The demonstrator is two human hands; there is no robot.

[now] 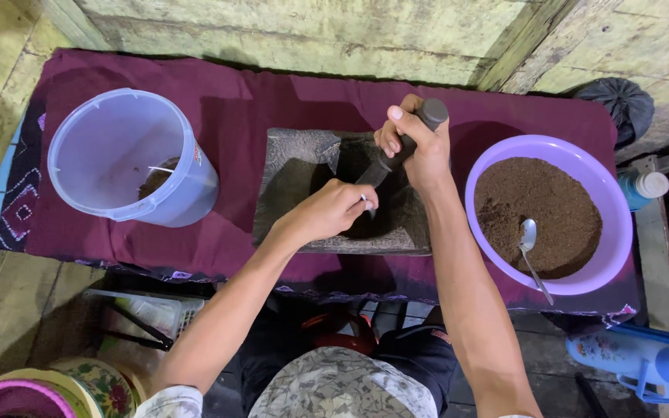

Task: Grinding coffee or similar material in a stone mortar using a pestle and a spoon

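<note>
A dark stone mortar block point(296, 162) lies on a maroon cloth point(234, 108) in the middle. My right hand point(420, 147) grips a dark pestle point(430, 113), which slants down into the mortar's hollow. My left hand point(334, 209) is closed over the hollow's near side, pinching a small pale object that looks like a spoon handle. To the right stands a purple bowl point(605, 178) full of brown powder point(536, 209), with a metal spoon point(530, 241) stuck in it. At the left sits a clear plastic tub point(129, 159) with a little brown powder at its bottom.
A wooden wall runs along the back. A black bag point(621, 104) and a blue bottle point(644, 187) sit at the far right. A blue plastic item point(644, 360) lies low right. Patterned bowls point(79, 383) and a wire basket point(149, 313) stand low left.
</note>
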